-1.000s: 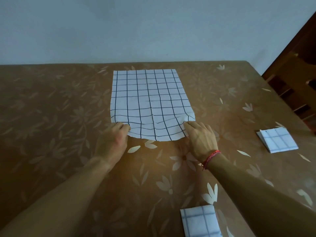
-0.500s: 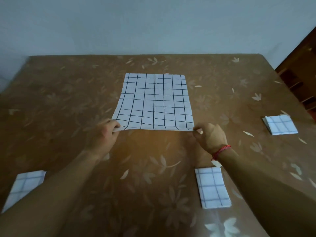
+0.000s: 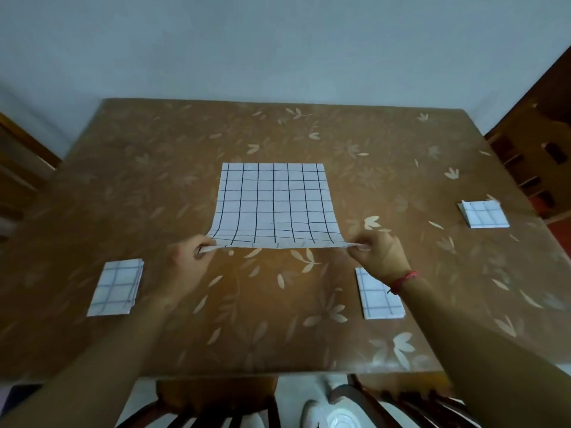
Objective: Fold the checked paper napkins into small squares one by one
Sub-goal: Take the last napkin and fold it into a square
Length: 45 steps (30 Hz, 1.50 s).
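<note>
A white paper napkin with a dark checked grid (image 3: 273,202) lies spread open in the middle of the brown flowered table (image 3: 278,304). Its near edge is lifted off the surface. My left hand (image 3: 188,261) pinches the near left corner, and my right hand (image 3: 378,257), with a red thread at the wrist, pinches the near right corner. Three folded checked napkins lie around: one at the left (image 3: 116,287), one partly under my right wrist (image 3: 378,296), one at the far right (image 3: 484,214).
A pale wall stands behind the table's far edge. Dark wooden furniture (image 3: 540,156) is at the right and a wooden frame (image 3: 18,156) at the left. A chair back (image 3: 216,403) sits below the near table edge.
Both hands have taken the napkin's near corners and raised the near edge off the table. The view has pulled back, showing the whole table and the folded napkin at the left.
</note>
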Available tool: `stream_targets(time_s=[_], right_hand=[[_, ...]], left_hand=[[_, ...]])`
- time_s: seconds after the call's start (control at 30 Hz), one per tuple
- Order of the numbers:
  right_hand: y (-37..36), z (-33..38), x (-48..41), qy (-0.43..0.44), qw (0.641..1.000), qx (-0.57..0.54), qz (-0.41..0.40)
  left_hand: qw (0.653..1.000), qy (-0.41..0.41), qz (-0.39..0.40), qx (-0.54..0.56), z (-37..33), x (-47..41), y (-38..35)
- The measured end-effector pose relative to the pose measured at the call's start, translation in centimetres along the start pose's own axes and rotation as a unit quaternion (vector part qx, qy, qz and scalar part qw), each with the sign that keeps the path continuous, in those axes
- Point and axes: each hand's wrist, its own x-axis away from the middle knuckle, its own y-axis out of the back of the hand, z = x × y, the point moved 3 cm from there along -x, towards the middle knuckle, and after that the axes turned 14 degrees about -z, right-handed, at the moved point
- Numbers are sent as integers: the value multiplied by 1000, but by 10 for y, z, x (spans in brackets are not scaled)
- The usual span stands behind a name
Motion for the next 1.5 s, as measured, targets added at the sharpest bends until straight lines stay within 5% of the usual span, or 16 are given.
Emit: stream_targets(time_s=[0.2,0.6,1.5], right_hand=[[12,-16,40,-28,999,-7,34],[28,-22,76,-46,982,-26,182],[-72,-14,-33,-124,990,-3,63]], left_hand=[[993,106,55,16,16,50,24],[994,62,76,47,10,118,61],[991,55,58,-105,53,-9,-36]])
